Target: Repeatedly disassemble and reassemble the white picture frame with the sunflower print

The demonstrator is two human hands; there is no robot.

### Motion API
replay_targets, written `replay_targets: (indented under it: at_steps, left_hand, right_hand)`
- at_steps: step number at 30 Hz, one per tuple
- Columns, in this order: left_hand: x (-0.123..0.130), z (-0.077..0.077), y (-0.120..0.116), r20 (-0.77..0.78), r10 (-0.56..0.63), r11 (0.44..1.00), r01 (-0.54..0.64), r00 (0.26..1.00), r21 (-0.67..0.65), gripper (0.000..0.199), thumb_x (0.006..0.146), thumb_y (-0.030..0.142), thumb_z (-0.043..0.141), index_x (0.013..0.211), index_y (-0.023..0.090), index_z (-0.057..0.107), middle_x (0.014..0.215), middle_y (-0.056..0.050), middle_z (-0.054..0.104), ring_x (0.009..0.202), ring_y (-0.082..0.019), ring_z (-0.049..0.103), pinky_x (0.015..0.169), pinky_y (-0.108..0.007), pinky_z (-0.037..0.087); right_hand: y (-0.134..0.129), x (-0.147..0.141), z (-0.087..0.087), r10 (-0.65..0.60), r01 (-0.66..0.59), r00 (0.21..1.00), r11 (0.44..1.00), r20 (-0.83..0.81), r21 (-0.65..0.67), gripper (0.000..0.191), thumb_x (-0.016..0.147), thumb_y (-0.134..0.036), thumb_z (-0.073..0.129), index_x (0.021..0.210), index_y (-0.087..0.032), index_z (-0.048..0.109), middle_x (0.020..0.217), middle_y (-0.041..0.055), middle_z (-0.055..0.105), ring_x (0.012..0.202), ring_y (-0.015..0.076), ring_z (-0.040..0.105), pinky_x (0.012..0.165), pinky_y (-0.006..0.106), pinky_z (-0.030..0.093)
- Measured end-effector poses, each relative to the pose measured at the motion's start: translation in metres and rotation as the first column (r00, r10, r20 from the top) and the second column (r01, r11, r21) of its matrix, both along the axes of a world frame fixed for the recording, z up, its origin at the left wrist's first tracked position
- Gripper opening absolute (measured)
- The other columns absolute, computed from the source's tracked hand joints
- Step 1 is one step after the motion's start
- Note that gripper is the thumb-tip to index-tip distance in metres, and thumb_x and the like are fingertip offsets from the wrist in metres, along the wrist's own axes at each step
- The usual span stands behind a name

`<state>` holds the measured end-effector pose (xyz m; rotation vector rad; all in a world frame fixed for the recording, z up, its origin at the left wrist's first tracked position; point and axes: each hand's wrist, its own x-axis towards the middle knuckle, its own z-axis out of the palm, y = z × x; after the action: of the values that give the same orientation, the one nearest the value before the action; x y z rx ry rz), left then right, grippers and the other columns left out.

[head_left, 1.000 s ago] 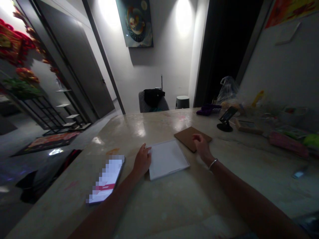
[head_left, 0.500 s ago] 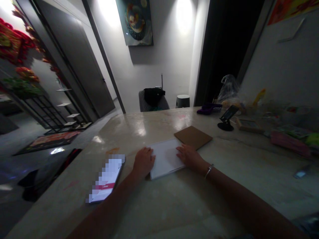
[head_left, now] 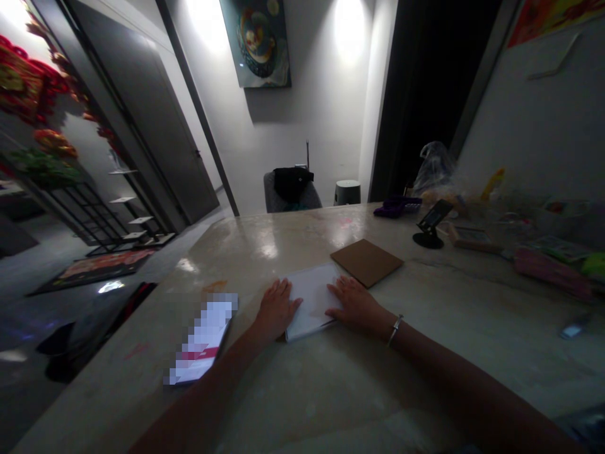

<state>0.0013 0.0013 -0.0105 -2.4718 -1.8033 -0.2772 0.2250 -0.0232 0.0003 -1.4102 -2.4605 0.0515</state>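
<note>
- Head view: a thin white box [head_left: 309, 302] is seen mid-frame, laid flat on the worktop [head_left: 302, 391].
- Its left side is touched by the left hand [head_left: 274, 309], its right by the right hand [head_left: 359, 307]; neither is nearer.
- Fingers are spread open, nothing visibly gripped.
- Plain, near-square; no long axis can be told.

On the table [head_left: 283, 391], the phone [head_left: 203, 343] lies left of the white pad [head_left: 312, 302]; the cardboard sheet [head_left: 367, 261] lies behind it to the right; farther right stands the phone stand [head_left: 431, 227]; the chair [head_left: 290, 189] is behind the table.
</note>
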Motion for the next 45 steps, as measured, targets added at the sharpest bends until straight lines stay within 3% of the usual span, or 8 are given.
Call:
replay_targets:
  at_steps: [14, 24, 28, 34, 38, 45]
  left_hand:
    - [0.001, -0.002, -0.002, 0.033, -0.015, 1.000, 0.014, 0.999, 0.010, 0.048, 0.085, 0.040, 0.032, 0.123, 0.012, 0.044, 0.133, -0.014, 0.041, 0.126, -0.028, 0.029, 0.102, -0.044, 0.025]
    - [0.001, -0.002, 0.000, 0.059, -0.019, 1.000, 0.020, 0.998, -0.019, 0.050, 0.084, 0.039, 0.035, 0.124, 0.010, 0.042, 0.134, -0.015, 0.038, 0.127, -0.029, 0.027, 0.103, -0.044, 0.023]
    - [0.000, -0.006, 0.003, 0.074, -0.028, 1.000, 0.027, 0.997, 0.009, 0.048, 0.085, 0.039, 0.033, 0.124, 0.013, 0.042, 0.135, -0.013, 0.038, 0.127, -0.027, 0.027, 0.102, -0.043, 0.024]
    - [0.000, -0.008, 0.004, 0.114, -0.016, 1.000, 0.014, 0.993, 0.017, 0.050, 0.086, 0.038, 0.031, 0.126, 0.009, 0.039, 0.136, -0.016, 0.036, 0.127, -0.026, 0.027, 0.103, -0.042, 0.024]
    - [0.001, -0.011, 0.006, 0.160, -0.011, 0.998, 0.002, 0.987, 0.059, 0.049, 0.086, 0.038, 0.029, 0.125, 0.010, 0.040, 0.135, -0.015, 0.037, 0.126, -0.024, 0.030, 0.102, -0.041, 0.027]
    - [0.000, -0.009, 0.007, 0.235, -0.007, 0.998, -0.007, 0.972, 0.059, 0.047, 0.087, 0.036, 0.027, 0.125, 0.011, 0.041, 0.134, -0.013, 0.040, 0.125, -0.022, 0.032, 0.102, -0.040, 0.027]
  right_hand:
    - [-0.008, -0.013, -0.004, 0.139, -0.141, 0.989, 0.990, -0.050, -0.025, 0.073, 0.079, -0.052, 0.044, 0.131, -0.003, 0.029, 0.129, 0.0231, 0.039, 0.123, 0.0315, 0.032, 0.102, 0.044, 0.023]
    - [-0.008, -0.008, 0.003, 0.238, -0.251, 0.963, 0.962, -0.123, -0.105, 0.080, 0.075, -0.056, 0.048, 0.136, -0.010, 0.022, 0.135, 0.0207, 0.034, 0.125, 0.0291, 0.030, 0.101, 0.045, 0.025]
    - [-0.008, -0.006, 0.008, 0.266, -0.281, 0.954, 0.953, -0.136, -0.112, 0.077, 0.070, -0.049, 0.059, 0.133, -0.018, 0.030, 0.132, 0.0185, 0.038, 0.120, 0.0290, 0.036, 0.097, 0.044, 0.029]
    - [-0.008, -0.005, 0.013, 0.286, -0.312, 0.934, 0.945, -0.216, -0.096, 0.066, 0.073, -0.046, 0.057, 0.129, -0.016, 0.038, 0.121, 0.0156, 0.050, 0.108, 0.0248, 0.048, 0.091, 0.038, 0.036]
    - [-0.006, -0.006, 0.013, 0.233, -0.261, 0.941, 0.961, -0.245, -0.090, 0.062, 0.076, -0.043, 0.055, 0.129, -0.016, 0.037, 0.110, 0.0130, 0.058, 0.097, 0.0218, 0.054, 0.082, 0.033, 0.040]
    - [0.005, -0.006, 0.009, 0.168, -0.169, 0.979, 0.986, -0.120, 0.003, 0.048, 0.082, -0.044, 0.045, 0.120, -0.016, 0.050, 0.087, 0.0121, 0.065, 0.078, 0.0201, 0.059, 0.069, 0.029, 0.041]
